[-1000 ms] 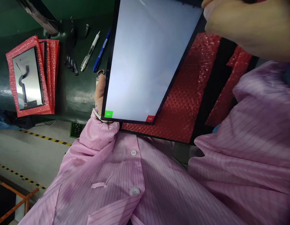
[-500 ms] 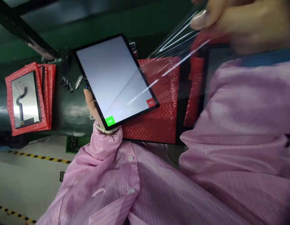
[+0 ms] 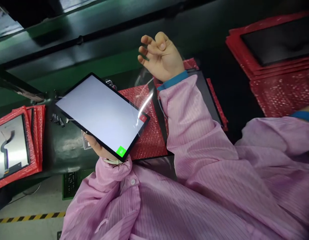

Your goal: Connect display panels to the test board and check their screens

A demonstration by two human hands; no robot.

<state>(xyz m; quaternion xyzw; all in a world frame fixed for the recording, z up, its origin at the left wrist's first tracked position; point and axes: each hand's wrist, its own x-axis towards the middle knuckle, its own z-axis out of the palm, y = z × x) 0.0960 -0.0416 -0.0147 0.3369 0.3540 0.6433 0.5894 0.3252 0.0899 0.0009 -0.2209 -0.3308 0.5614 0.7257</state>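
LCD panel point(image 3: 99, 116), long axis diag, top-L to bottom-R.

Right hand point(image 3: 161, 56) raised, empty, half-curled; left hand point(image 3: 98, 147) low, gripping.

the dark green workbench point(image 3: 66, 143) carries stacks of red bubble-wrap pouches point(image 3: 39, 133) holding display panels point(image 3: 11, 146).

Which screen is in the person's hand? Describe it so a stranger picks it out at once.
On the dark green bench, the person's left hand holds a black-framed screen tilted above a red bubble-wrap pouch. Only this screen glows pale, with a green button and a red one along one edge.
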